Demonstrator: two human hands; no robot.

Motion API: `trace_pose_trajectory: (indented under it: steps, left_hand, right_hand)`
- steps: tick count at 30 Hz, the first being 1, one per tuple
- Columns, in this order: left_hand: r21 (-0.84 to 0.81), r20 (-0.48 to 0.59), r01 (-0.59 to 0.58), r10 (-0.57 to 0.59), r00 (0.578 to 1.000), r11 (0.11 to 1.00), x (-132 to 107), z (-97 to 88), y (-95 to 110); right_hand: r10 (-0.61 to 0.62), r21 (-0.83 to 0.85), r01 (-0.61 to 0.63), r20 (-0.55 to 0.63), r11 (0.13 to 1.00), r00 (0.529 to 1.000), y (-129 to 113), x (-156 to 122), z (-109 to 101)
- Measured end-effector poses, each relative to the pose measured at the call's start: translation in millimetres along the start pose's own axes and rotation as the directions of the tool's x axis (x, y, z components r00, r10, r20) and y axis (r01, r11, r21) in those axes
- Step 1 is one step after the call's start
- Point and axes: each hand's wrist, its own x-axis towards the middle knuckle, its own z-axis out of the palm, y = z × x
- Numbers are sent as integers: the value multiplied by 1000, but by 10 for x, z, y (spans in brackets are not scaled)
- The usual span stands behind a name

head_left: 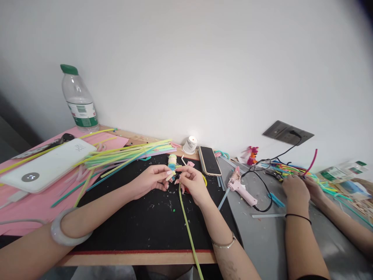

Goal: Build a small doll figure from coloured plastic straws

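Over the black mat my left hand [153,182] and my right hand [192,183] nearly meet, fingers closed in pinches. Between them is a small piece wound from pipe cleaner in pale yellow and blue; fingers partly cover it, and my left hand grips it. A long yellow-green pipe cleaner [186,221] runs from my right fingertips down past the mat's front edge. Just behind the fingertips a coiled pipe-cleaner roll [172,160] shows pale yellow and blue bands. Whether it joins the held piece I cannot tell.
Loose pipe cleaners [128,153], a white power bank [48,165] and a bottle [79,103] are on the left. A paper cup [190,144] and phone [210,160] stand behind; a pink glue gun [240,188] with its cord lies right. Another person's hands [297,190] work farther right.
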Motion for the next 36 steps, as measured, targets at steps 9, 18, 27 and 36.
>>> trace_pose_trajectory:
  steps: [9, 18, 27, 36]
  left_hand:
    - [-112, -28, 44, -47, 998, 993, 1, 4, 10]
    - [-176, -33, 40, -46, 998, 984, 12, -29, -7]
    - [-224, 29, 90, -86, 996, 970, 19, -50, -4]
    - [-162, 112, 109, -92, 989, 981, -16, -67, 23]
  right_hand:
    - [-5, 17, 6, -10, 1000, 1000, -1, 1, 7]
    - [32, 34, -33, 28, 999, 999, 16, 3, 1]
    - [81, 72, -87, 82, 994, 993, 22, -3, 2]
    - [101, 55, -106, 87, 993, 991, -42, -17, 30]
